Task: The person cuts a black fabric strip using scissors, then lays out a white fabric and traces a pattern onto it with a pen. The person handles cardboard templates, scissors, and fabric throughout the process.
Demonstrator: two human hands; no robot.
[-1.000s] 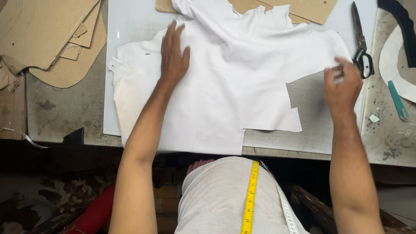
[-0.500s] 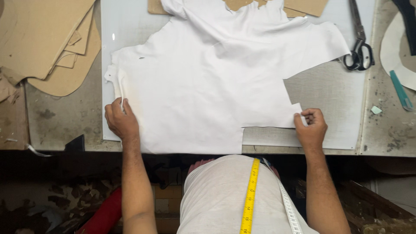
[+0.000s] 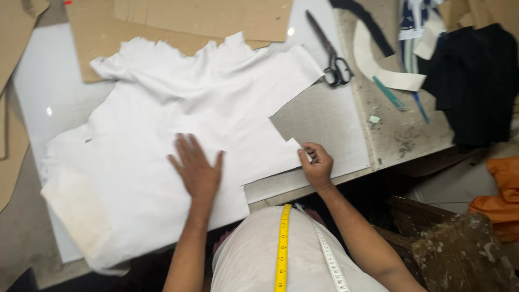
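Brown cardboard patterns (image 3: 205, 19) at the table's (image 3: 400, 135) far edge, black scissors (image 3: 332, 59) beside. White leather hide (image 3: 162, 146) spread across the white board. Left hand (image 3: 195, 170) flat on it, grip spread wide; right hand (image 3: 318, 165) pinching its cut corner.

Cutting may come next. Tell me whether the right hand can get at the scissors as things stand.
Probably yes. The right hand pinches the white sheet's corner, and only bare grey mat lies between it and the scissors; it must let go first.
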